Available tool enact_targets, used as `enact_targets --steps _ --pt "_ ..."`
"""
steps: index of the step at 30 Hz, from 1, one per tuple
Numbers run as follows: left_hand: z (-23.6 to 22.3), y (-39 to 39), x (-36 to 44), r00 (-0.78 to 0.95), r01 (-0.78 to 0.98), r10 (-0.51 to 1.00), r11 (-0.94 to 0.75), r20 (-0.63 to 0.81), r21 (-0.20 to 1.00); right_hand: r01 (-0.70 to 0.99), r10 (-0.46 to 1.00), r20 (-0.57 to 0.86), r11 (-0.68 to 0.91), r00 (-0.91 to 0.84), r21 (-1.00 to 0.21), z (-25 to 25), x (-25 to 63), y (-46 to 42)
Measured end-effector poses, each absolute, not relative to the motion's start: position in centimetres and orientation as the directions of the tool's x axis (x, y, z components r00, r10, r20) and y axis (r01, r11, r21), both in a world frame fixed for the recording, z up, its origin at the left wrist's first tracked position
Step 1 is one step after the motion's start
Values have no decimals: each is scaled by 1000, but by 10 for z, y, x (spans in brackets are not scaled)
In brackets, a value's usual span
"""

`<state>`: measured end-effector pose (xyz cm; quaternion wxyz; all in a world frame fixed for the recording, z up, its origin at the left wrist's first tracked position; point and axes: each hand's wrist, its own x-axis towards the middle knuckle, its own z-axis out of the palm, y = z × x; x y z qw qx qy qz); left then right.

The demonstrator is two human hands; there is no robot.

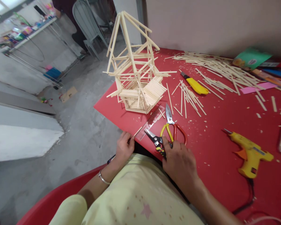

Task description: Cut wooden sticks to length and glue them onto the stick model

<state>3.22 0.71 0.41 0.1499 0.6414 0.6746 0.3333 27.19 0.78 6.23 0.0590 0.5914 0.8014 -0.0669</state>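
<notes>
My left hand (124, 147) pinches a thin wooden stick (137, 131) at the near edge of the red table (215, 150), beside a clear ruler (152, 122). Just right of it, my right hand (178, 162) is closed round the handles of small black cutting pliers (154, 140), whose jaws are apart near the stick's end. Red and yellow handled scissors (172, 125) lie just beyond the pliers. A stick house model (135, 72) stands at the table's far left corner.
A yellow glue gun (249, 153) with its cord lies to the right. A yellow utility knife (194, 85) and heaps of loose sticks (213, 68) lie further back, with coloured paper (253, 57) by the wall. The concrete floor (84, 118) drops away left.
</notes>
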Motion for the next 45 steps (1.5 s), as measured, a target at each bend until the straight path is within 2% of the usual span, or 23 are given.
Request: enact_targets --steps 12,34,36,39,42,45 --pt "3 8 31 -131 764 961 -58 243 643 958 941 -188 287 -282 -1 65 271 8" --pt "3 7 31 -145 762 962 -40 230 646 956 935 -200 288 -292 -49 66 271 9" --pt "7 6 32 -181 740 952 -34 248 671 956 933 -210 280 -293 -92 66 275 8" --pt "20 6 36 -269 648 927 -25 260 762 925 911 -234 280 -340 -257 65 288 3" --pt "37 9 44 -336 390 936 36 106 920 858 895 -245 231 -372 -458 65 301 -7" --pt "49 16 57 -259 136 963 110 -72 985 778 904 -245 136 -351 -614 64 308 -16"
